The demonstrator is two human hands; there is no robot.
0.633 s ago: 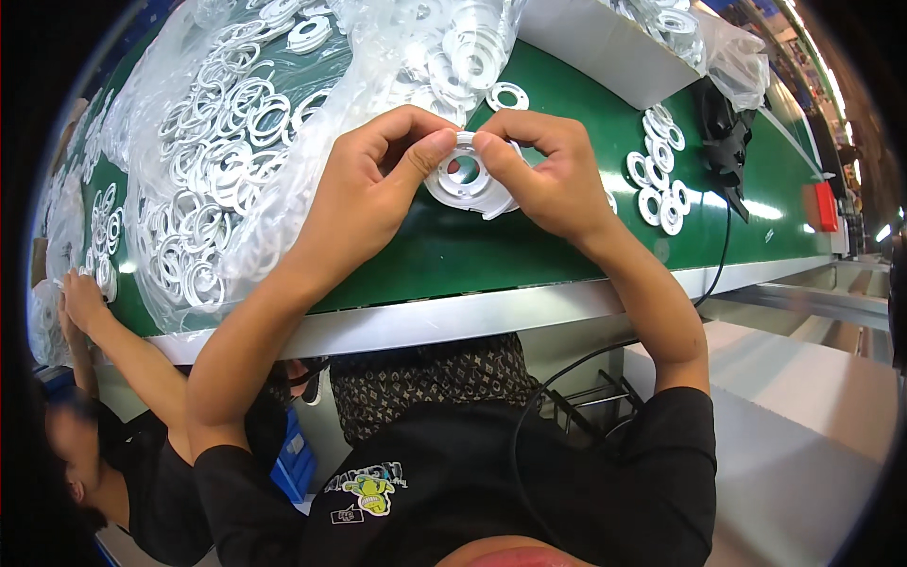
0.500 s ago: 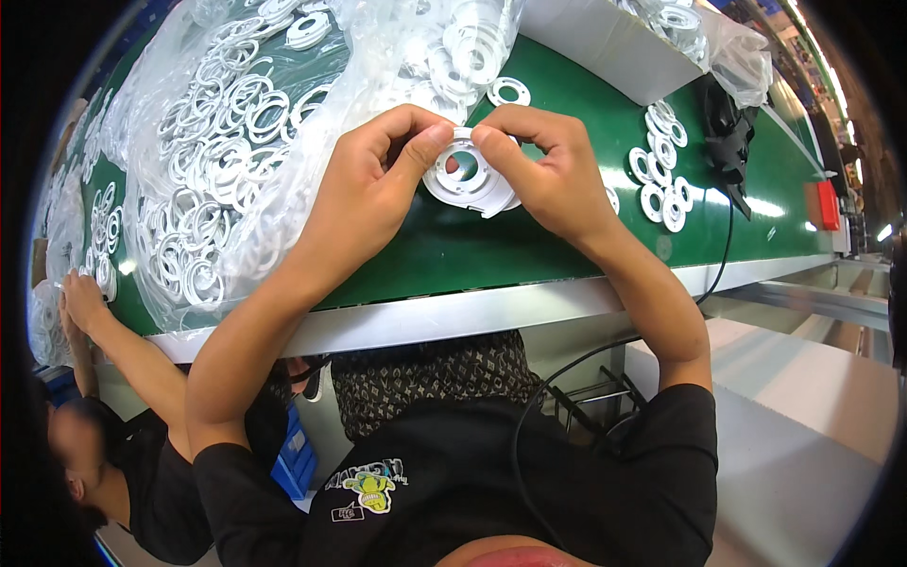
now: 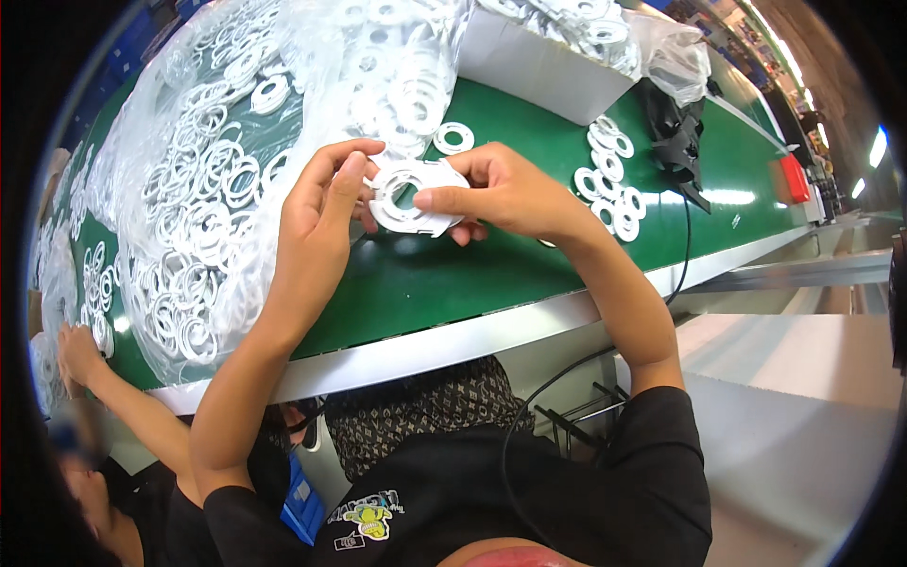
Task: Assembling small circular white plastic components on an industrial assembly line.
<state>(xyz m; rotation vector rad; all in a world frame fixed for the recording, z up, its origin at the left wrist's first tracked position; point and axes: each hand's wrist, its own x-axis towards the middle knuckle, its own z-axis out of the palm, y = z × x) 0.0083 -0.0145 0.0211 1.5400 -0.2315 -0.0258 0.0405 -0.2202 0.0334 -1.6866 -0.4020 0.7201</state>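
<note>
A white plastic ring-shaped part (image 3: 436,180), with a round hole in the middle and small tabs on its rim, is held above the green table. My right hand (image 3: 510,194) grips its right side, thumb across the face and other fingers beneath. At the part's left edge, my left hand (image 3: 317,213) has its thumb raised off the face and its index finger stretched out. Some left fingertips show beside or behind that edge; whether they touch it I cannot tell. Beyond the part, a single white ring (image 3: 453,139) lies on the table.
Clear plastic bags (image 3: 142,227) with many white rings cover the left of the table (image 3: 472,269). A box (image 3: 548,80) of white parts stands at the back. Loose rings (image 3: 609,180), a black bundle (image 3: 675,132) and a red box (image 3: 794,180) are to the right. A co-worker's hand (image 3: 80,357) is far left.
My left thumb has come off the part and the left fingers have spread. The part has turned in my right hand. My view has shifted, so the table's contents appear moved.
</note>
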